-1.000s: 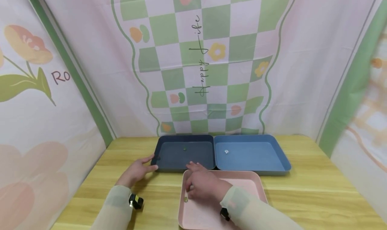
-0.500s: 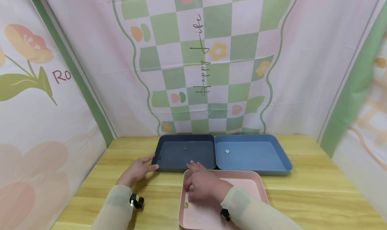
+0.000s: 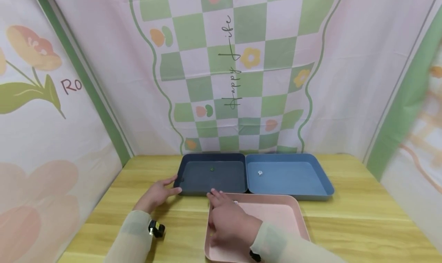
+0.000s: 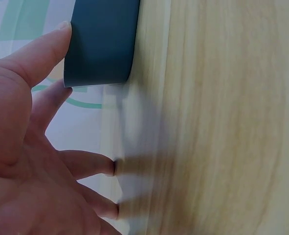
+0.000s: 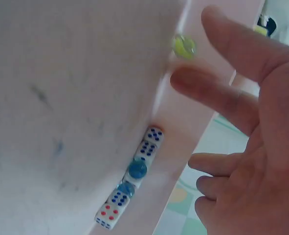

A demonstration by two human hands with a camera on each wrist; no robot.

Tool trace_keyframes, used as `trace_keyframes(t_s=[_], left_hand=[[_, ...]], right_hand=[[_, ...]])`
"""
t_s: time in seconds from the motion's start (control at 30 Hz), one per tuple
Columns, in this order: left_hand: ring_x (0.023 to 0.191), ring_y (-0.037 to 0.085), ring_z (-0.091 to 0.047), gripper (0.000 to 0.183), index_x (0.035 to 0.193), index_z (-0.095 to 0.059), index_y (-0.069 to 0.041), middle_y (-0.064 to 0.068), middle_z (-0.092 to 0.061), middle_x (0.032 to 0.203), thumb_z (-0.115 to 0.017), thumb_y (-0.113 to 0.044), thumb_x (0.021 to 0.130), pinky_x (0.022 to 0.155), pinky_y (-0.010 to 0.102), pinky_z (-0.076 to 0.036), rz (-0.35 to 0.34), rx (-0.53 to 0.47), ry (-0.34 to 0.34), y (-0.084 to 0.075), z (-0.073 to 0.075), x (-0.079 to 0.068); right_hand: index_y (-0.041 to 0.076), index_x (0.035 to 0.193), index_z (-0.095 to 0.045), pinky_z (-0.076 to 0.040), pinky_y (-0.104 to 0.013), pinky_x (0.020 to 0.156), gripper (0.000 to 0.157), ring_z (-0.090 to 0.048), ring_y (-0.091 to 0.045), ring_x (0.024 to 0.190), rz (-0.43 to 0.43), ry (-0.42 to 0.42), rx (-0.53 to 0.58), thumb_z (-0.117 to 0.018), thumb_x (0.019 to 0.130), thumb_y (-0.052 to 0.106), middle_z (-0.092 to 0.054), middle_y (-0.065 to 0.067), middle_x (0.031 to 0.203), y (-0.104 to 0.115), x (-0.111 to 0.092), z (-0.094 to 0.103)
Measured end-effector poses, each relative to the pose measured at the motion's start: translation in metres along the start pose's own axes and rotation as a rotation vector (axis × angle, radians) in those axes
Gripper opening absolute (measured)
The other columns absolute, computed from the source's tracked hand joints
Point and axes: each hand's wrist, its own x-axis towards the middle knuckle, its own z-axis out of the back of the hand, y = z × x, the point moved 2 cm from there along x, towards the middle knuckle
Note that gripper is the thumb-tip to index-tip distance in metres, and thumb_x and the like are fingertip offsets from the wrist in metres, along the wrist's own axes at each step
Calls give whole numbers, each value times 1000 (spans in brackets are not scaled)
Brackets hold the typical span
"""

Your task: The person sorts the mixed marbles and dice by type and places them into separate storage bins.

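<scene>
My left hand touches the left end of the dark blue tray. In the left wrist view, its thumb and index fingertips meet the tray's rim at a corner, the fingers fairly straight. My right hand is inside the pink tray, by its left wall. Close to its thumb and index fingertips lies a yellow-green glass marble; thumb and index are spread apart. Along the pink tray's wall, in the right wrist view, a row of white dice lies with blue marbles among them.
The lighter blue tray stands against the dark one's right side and holds a white die. Inside the dark tray are a green marble and a small dark piece. A patterned curtain hangs behind the wooden table.
The yellow-green marble has rolled along the wall toward my body. My right hand has shifted the same way over it, uncovering a white die behind the fingers. The left hand stays put.
</scene>
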Motion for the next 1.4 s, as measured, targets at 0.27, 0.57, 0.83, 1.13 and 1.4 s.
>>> trace_keyframes(t_s=[0.27, 0.57, 0.83, 1.13, 1.4], left_hand=[[141, 48, -25, 69, 152, -43, -33, 19, -33, 156, -72, -45, 91, 109, 67, -20, -2, -7, 0, 2, -1, 2], [141, 49, -25, 68, 152, -43, -32, 19, -33, 156, -72, -44, 91, 109, 68, -21, 0, -3, -1, 2, 0, 3], [141, 49, -25, 68, 152, -43, -33, 19, -33, 156, -72, -44, 91, 109, 67, -22, 4, -10, 1, 1, -1, 3], [141, 49, -25, 69, 152, -43, -32, 20, -33, 156, -72, -44, 91, 109, 67, -21, 4, -4, 2, 1, 0, 3], [141, 48, -25, 68, 152, -43, -33, 18, -33, 156, -71, -46, 91, 109, 67, -22, 14, 1, 2, 0, 0, 1]], right_hand=[[27, 66, -69, -19, -45, 118, 22, -22, -35, 147, -41, -40, -17, -75, 86, 33, -38, -20, 153, 7, 1, -4], [25, 79, -78, -19, -45, 118, 5, -23, -36, 146, -64, -60, -12, -75, 82, 22, -40, -20, 152, 3, 1, -2], [30, 80, -78, -20, -50, 117, 8, -25, -38, 145, -45, -68, 139, -78, 78, 22, -50, -15, 144, -8, -1, 7], [25, 80, -76, -17, -59, 115, 6, -20, -42, 146, -173, -100, 355, -80, 81, 19, -62, -13, 131, -36, -5, 31], [21, 87, -78, -25, -62, 112, 3, -22, -46, 144, -272, -218, 458, -78, 84, 18, -54, -21, 138, -63, -6, 36]])
